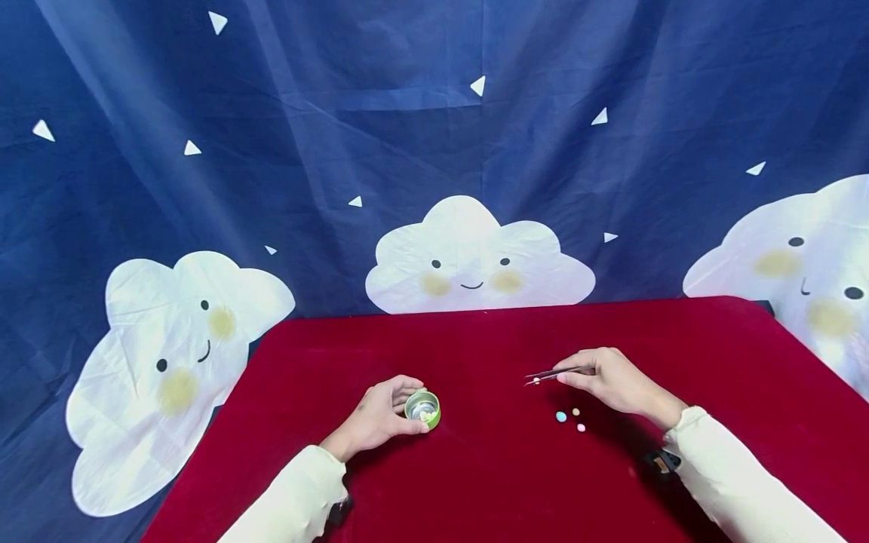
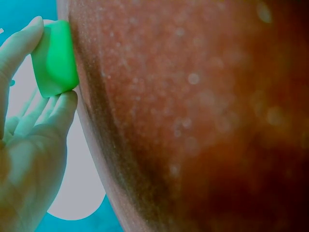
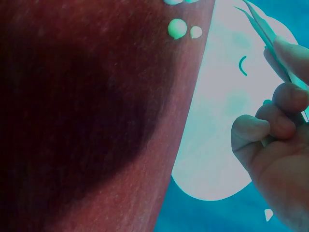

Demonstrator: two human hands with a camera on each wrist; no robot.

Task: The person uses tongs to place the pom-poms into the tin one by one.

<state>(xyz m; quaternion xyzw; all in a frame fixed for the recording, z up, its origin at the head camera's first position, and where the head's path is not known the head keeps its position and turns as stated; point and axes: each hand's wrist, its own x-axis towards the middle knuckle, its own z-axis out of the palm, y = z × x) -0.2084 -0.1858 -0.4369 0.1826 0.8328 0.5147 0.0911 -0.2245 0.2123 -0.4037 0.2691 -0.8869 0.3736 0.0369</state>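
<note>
My left hand [image 1: 376, 415] grips a small round green tin [image 1: 435, 423] between thumb and fingers, on the left part of the red tabletop. Several pale beads [image 1: 426, 416] lie inside it, against the silvery inner wall. In the left wrist view the green side of the tin [image 2: 58, 58] shows at the fingertips. My right hand [image 1: 607, 381] pinches a pair of thin metal tweezers [image 1: 548, 372], pointing left with the tips apart. A small white bead [image 1: 536, 381] overlaps the tweezers near their tips in the head view.
Below the right hand lie a blue bead [image 1: 560, 416], a yellowish bead [image 1: 575, 412] and a pink bead [image 1: 581, 427], close together. A red cloth [image 1: 489, 467] covers the table. Behind its far edge hangs a dark blue curtain [image 1: 407, 136] with white clouds.
</note>
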